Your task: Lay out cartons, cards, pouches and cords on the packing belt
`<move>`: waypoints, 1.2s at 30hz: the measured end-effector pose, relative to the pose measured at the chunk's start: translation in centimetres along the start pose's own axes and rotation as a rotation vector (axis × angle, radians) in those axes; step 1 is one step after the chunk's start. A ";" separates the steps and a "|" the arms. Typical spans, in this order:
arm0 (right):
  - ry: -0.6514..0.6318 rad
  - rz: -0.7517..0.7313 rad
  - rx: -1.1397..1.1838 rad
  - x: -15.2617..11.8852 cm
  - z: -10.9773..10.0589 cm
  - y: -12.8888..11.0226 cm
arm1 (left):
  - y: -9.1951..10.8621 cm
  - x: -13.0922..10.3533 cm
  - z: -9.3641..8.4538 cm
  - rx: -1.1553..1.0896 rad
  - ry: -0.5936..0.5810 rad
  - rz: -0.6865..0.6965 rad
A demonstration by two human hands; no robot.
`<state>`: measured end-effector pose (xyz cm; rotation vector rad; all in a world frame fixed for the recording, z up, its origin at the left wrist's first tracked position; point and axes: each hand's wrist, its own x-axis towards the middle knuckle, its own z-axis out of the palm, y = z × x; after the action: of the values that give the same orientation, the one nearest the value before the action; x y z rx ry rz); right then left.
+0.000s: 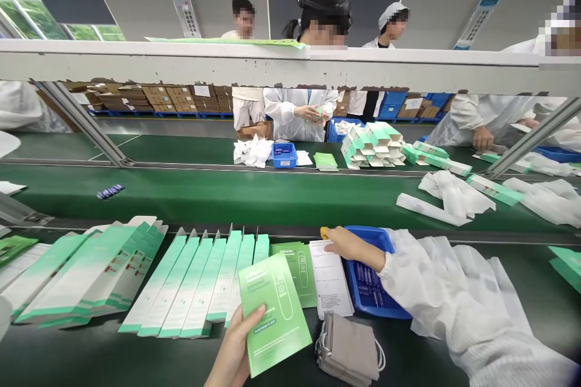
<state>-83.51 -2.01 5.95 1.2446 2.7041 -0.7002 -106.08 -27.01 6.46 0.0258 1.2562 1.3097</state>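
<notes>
A green booklet (275, 314) is held in my left hand (238, 338), thumb across its front, low in the centre. My right hand (345, 246) reaches over to the top of a stack of white printed leaflets (332, 284); a yellow fingertip cover shows on it, and the fingers bend down at the sheets' top edge. Behind the held booklet lies a stack of green booklets (302, 269). Under my right wrist stands a blue tray (385, 308) with purple-blue batteries (370, 281). Grey drawstring pouches (347, 351) are piled in front of the leaflets.
Green-and-white boxes (181, 290) stand in a row at left, beside a larger pile of flat cartons (91, 272). A green conveyor (227, 193) runs behind, carrying batteries (109, 191) and white bags (449, 193). Co-workers are across it, beyond a metal frame (200, 66).
</notes>
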 end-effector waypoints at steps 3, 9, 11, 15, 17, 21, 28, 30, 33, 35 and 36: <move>0.077 -0.002 0.026 0.0 0.7 -0.2 | -0.6 0.0 0.2 -0.006 -0.035 -0.074; 0.243 -0.058 0.258 -3.2 -4.4 0.9 | -0.6 -0.5 1.2 -0.070 -0.011 -0.086; 0.318 -0.063 0.345 -5.4 -7.2 0.4 | -0.3 -0.8 1.6 -0.049 0.003 -0.073; 0.305 -0.160 0.611 -9.0 -7.9 -4.4 | -0.2 -1.2 2.5 0.022 -0.071 -0.111; 0.298 -0.230 0.566 -9.6 -5.4 -7.8 | -0.6 -1.4 3.0 0.042 -0.168 -0.101; 0.464 -0.244 0.362 -9.0 0.5 -11.7 | -1.9 -2.1 3.9 0.210 -0.266 0.015; 0.573 -0.178 0.383 -12.9 2.2 -10.1 | -1.3 -4.3 -0.9 0.444 -0.256 0.161; 0.482 -0.116 0.321 -15.5 2.8 -9.2 | -0.6 -4.5 -3.8 0.580 -0.259 0.161; 0.268 -0.107 0.177 -18.5 5.0 -8.2 | -0.9 -3.8 -6.8 0.870 -0.322 0.284; 0.198 -0.045 0.144 -19.4 6.7 -7.7 | -2.0 -2.8 -7.2 1.047 -0.261 0.408; 0.189 0.002 0.152 -19.7 7.4 -7.6 | -2.8 -2.2 -7.0 1.123 -0.207 0.482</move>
<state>-76.82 -23.30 7.22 1.4150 2.8446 -0.8430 -108.45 -33.81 3.30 1.2816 1.7070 0.7866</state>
